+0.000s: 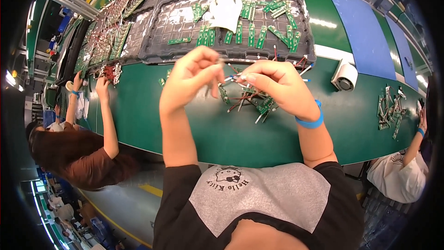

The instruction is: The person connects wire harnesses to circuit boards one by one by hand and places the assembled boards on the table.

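Observation:
My left hand [190, 81] is raised over the green workbench, its fingers curled but apart. The fingertips are smeared by motion, and I see nothing held in them. Close to its right, my right hand [280, 85] pinches thin wires [228, 79] with a pale blue and white end between thumb and forefinger. A blue band [311, 121] circles my right wrist. Below the hands lies a loose heap of small green circuit boards [266, 105] with red, black and white wires, partly hidden by my right hand.
Beyond my hands, a black plastic tray [152, 48] holds several green boards [251, 34] and a white glove [225, 11]. Wired boards [104, 41] fill the left tray. A white fan-like device [344, 78] stands at right. Co-workers' hands [102, 89] work at both sides; more boards [391, 111] lie right.

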Demonstrator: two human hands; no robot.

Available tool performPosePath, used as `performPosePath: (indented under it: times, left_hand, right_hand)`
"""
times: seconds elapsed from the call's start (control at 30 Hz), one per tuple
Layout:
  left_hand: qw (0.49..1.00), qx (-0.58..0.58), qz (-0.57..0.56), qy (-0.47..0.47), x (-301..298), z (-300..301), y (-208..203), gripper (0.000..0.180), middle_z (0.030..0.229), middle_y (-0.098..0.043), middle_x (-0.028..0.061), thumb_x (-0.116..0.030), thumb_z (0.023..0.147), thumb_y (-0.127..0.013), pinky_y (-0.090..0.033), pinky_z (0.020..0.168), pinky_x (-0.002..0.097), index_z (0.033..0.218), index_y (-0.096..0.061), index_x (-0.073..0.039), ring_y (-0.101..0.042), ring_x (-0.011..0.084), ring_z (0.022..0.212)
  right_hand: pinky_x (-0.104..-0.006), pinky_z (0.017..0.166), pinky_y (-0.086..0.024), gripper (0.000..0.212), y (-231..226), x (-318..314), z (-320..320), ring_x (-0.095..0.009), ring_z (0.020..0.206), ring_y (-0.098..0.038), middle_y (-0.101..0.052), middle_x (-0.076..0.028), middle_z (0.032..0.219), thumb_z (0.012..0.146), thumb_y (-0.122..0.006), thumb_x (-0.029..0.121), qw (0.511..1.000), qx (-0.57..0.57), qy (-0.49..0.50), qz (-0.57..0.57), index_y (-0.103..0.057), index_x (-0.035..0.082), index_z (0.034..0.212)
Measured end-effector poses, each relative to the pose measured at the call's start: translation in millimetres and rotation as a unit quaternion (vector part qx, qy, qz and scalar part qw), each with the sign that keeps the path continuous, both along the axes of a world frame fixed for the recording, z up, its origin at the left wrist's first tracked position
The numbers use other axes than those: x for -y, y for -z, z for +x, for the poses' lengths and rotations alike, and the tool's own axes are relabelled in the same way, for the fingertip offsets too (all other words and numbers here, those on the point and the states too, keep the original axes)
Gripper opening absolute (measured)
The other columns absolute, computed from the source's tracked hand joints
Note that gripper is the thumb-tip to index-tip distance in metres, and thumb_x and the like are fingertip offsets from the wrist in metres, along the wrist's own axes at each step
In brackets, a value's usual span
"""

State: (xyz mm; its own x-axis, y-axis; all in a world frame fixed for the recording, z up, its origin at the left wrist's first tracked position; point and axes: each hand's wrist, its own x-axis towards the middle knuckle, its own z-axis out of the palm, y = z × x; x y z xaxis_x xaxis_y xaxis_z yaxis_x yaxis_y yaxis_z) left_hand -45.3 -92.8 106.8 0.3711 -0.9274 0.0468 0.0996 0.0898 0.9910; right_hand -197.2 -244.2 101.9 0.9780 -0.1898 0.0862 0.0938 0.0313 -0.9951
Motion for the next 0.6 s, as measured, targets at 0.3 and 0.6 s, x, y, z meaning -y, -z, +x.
performPosePath:
  times: [0.3, 0.6]
  left_hand:
    - [0.997, 0.071, -0.02, 0.027, 37, -30, 4, 0.02, 0.065, -0.057, 0.003, -0.009, 0.088, -0.048, -0.037, 0.041, 0.0184, 0.103, -0.054, 0.003, -0.047, 0.0038, 0.046]
    - [0.991, 0.131, -0.004, -0.033, 46, -37, 5, 0.019, 0.065, -0.057, 0.0034, -0.008, 0.087, -0.05, -0.038, 0.042, 0.0191, 0.103, -0.056, 0.002, -0.048, 0.0046, 0.048]
  right_hand:
    - [-0.0178, 0.054, -0.036, 0.015, 1, 16, -12, -0.001, 0.063, -0.043, -0.054, 0.003, 0.07, 0.085, -0.055, 0.012, 0.995, 0.02, 0.1, 0.021, -0.059, -0.002, 0.086]
    - [-0.0164, 0.051, -0.035, 0.011, -2, 16, -9, -0.001, 0.06, -0.043, -0.054, 0.002, 0.068, 0.084, -0.056, 0.008, 0.99, 0.021, 0.138, 0.009, -0.058, -0.002, 0.087]
